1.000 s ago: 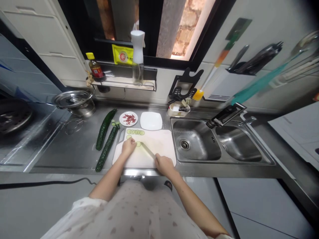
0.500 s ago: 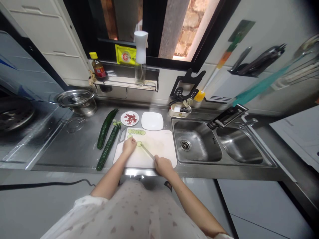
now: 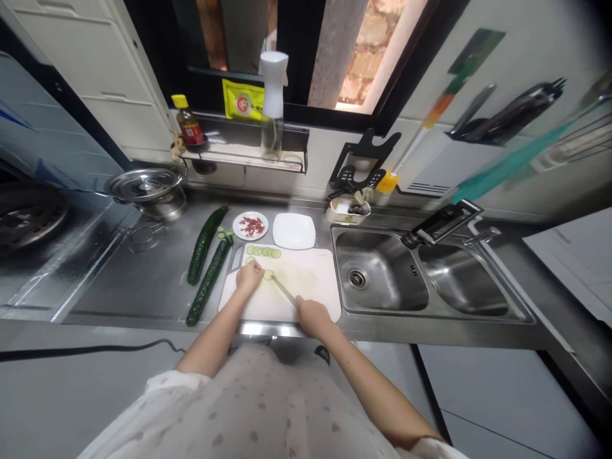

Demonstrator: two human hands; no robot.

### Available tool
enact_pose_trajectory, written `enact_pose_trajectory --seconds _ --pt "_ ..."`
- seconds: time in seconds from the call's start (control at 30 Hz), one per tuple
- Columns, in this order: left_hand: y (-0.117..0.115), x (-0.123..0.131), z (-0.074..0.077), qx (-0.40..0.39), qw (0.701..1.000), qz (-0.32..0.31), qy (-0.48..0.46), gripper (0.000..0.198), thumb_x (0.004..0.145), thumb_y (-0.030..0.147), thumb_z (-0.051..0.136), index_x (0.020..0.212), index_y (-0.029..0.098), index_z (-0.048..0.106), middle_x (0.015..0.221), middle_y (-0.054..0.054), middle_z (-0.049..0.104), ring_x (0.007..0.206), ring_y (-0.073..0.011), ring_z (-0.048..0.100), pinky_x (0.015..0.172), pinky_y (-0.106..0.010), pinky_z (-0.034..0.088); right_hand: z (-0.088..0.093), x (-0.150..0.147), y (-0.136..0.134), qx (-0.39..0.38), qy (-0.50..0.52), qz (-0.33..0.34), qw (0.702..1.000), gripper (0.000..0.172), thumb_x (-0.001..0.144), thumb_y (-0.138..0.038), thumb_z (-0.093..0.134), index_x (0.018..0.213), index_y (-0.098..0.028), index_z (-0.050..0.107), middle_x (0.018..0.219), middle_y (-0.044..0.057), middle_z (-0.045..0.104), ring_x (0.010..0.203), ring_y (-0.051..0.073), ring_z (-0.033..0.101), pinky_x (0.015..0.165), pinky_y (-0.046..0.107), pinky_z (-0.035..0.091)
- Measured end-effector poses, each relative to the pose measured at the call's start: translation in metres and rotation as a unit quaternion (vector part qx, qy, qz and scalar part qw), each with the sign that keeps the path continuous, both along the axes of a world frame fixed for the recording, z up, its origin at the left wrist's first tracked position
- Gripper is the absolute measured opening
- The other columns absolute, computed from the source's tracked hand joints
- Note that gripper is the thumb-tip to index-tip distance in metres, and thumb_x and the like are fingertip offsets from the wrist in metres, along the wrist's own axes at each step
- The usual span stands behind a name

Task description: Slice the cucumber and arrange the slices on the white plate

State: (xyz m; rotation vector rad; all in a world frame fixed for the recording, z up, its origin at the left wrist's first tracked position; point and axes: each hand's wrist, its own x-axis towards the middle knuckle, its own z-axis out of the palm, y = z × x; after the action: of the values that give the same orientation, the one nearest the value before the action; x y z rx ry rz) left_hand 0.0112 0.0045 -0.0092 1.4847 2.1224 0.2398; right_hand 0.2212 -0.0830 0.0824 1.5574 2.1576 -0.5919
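Observation:
A white cutting board [image 3: 315,299] lies on the steel counter. My right hand [image 3: 313,317] is closed round the handle of a knife [image 3: 285,291], its blade pointing up and left. At the blade's tip a round cucumber slice [image 3: 268,275] lies on the board. Just left of that slice, my left hand [image 3: 248,278] has its fingertips pinched together; whatever is between them is hidden. Several overlapping cucumber slices [image 3: 264,252] form a row along the board's far edge, and one more slice [image 3: 250,260] shows beyond my left fingers.
Two whole-looking cucumbers [image 3: 206,245] lie left of the board, by some small cucumber pieces [image 3: 222,234]. Behind it stand a plate of chopped red bits [image 3: 251,225] and a white square plate [image 3: 294,231]. A double sink [image 3: 382,268] is at right, a lidded pot [image 3: 148,191] at left.
The camera view has shifted slightly. My hands, the knife and the slice at its tip keep nearly the same places on the board.

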Motion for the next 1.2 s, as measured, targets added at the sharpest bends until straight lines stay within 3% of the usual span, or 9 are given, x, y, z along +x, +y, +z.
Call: enact_pose_trajectory --seconds 0.57,1.2 --pt "0.003 -0.006 0.002 0.003 0.999 -0.012 -0.03 0.013 0.078 0.032 0.061 0.085 0.022 0.065 0.091 -0.004 0.072 0.088 -0.0206 0.065 0.071 -0.026 0.042 -0.005 -0.005 0.019 -0.002 0.001 0.019 1.0 0.033 0.09 -0.009 0.036 0.117 -0.014 0.053 0.099 0.016 0.068 0.094 0.025 0.067 0.073 0.032 0.048" --pt "0.007 -0.012 -0.012 0.01 0.999 -0.012 -0.044 0.017 0.074 0.029 0.064 0.09 0.022 0.067 0.093 -0.003 0.071 0.087 -0.0191 0.065 0.073 -0.025 0.043 -0.011 -0.014 0.031 0.012 0.01 0.03 0.999 0.033 0.092 -0.01 0.033 0.118 -0.015 0.054 0.099 0.017 0.069 0.095 0.026 0.067 0.074 0.034 0.049"
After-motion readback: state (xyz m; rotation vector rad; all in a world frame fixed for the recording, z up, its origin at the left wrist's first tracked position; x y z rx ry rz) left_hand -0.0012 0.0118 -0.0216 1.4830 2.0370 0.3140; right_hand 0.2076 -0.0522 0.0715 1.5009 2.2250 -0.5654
